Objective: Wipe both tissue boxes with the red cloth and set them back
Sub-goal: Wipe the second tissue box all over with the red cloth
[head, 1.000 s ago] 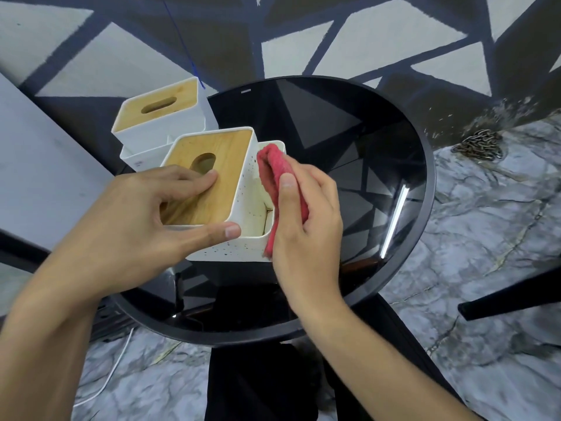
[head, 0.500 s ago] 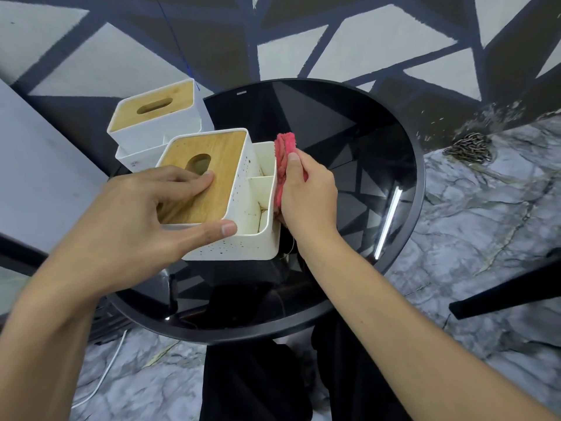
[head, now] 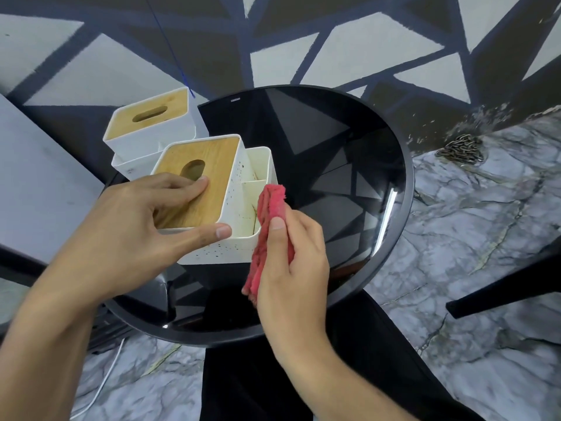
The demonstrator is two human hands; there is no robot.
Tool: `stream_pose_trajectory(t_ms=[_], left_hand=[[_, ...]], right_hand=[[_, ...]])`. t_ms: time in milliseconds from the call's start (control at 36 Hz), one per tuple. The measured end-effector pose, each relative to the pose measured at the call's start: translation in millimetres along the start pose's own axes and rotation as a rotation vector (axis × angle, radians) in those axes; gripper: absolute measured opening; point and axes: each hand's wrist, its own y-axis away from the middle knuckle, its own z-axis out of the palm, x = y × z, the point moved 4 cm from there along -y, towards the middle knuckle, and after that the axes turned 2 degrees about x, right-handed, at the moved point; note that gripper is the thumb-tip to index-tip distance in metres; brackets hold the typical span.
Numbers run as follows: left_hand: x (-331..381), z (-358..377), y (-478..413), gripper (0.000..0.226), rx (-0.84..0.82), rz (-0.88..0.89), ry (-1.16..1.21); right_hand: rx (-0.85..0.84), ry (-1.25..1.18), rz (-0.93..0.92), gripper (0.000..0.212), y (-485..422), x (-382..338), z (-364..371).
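Observation:
Two white tissue boxes with wooden lids stand on a round black glass table [head: 349,183]. The near tissue box [head: 243,177] has side compartments with brown stains inside. My left hand [head: 136,235] grips it, fingers on the wooden lid and thumb along the front wall. My right hand [head: 291,253] holds the folded red cloth [head: 270,208] against the box's right front corner, thumb pressing on the cloth. The far tissue box [head: 151,123] stands behind it at the table's left edge, touched by neither hand.
A grey surface [head: 39,177] lies to the left of the table. A chain [head: 461,147] lies on the marble floor at the right, and a dark bar [head: 504,287] juts in at the lower right. A white cable [head: 103,387] runs over the floor.
My right hand with the red cloth slid from the far end of the box's right side back toward me, to its front corner. My left hand kept its grip.

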Motion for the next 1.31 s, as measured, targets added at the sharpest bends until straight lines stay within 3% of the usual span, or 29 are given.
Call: stream_pose_trajectory(t_ms=[83, 250, 667, 1056, 1306], left_hand=[[0.6, 0.4, 0.2, 0.086, 0.005, 0.003, 0.006], [0.8, 0.8, 0.2, 0.086, 0.001, 0.003, 0.022], [-2.1, 2.1, 1.1, 0.082, 0.007, 0.009, 0.010], [-1.3, 2.3, 0.9, 0.087, 0.006, 0.007, 0.004], [0.3, 1.0, 0.6, 0.085, 0.012, 0.027, 0.005]], right_hand=[[0.029, 0.039, -0.102, 0.042, -0.6, -3.4, 0.8], [-0.002, 0.016, -0.162, 0.034, -33.8, -14.1, 2.8], [0.082, 0.162, -0.022, 0.031, -119.3, 0.9, 16.7], [0.024, 0.163, -0.002, 0.031, -67.3, 4.5, 1.1], [0.007, -0.063, 0.015, 0.034, -13.2, -7.2, -4.0]])
